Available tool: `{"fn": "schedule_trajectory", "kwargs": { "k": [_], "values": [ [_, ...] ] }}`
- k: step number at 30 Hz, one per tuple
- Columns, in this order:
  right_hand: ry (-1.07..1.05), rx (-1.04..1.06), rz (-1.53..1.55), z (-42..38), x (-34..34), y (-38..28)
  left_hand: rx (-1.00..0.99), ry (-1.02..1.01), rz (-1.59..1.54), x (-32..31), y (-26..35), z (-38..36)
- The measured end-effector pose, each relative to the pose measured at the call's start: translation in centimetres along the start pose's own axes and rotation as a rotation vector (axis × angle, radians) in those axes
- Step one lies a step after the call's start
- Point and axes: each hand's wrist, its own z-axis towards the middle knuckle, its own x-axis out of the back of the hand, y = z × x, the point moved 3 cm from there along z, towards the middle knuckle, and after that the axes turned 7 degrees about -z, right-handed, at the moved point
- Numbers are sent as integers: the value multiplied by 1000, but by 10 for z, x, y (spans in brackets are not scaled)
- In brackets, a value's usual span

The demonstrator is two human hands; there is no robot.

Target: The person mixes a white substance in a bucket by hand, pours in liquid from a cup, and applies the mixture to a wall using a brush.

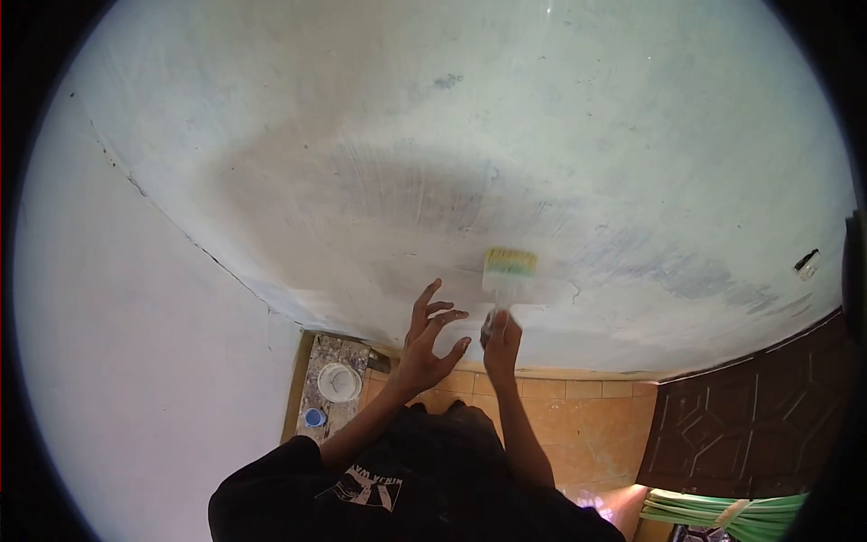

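Observation:
My right hand is wrapped round the handle of a wide paint brush, whose yellow and green bristles point up at the wall. To its left, my left hand is raised with its fingers apart, holding nothing. Both hands are in front of the pale wall, which shows whitish streaks and darker grey patches. Whether the bristles touch the wall I cannot tell.
At lower left a paint-spattered surface bears a white bucket and a blue cup. Orange tiles cover the floor. A dark brown panelled door and green cloth are at lower right.

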Motion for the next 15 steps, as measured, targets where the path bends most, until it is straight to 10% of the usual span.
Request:
{"fn": "schedule_trajectory", "kwargs": {
  "k": [9, 15],
  "values": [
    [60, 144, 121, 27, 2, -114, -6, 41, 68, 11, -1, 19],
    [68, -20, 83, 1, 0, -25, -25, -1, 97, 17, 3, 13]
  ]
}}
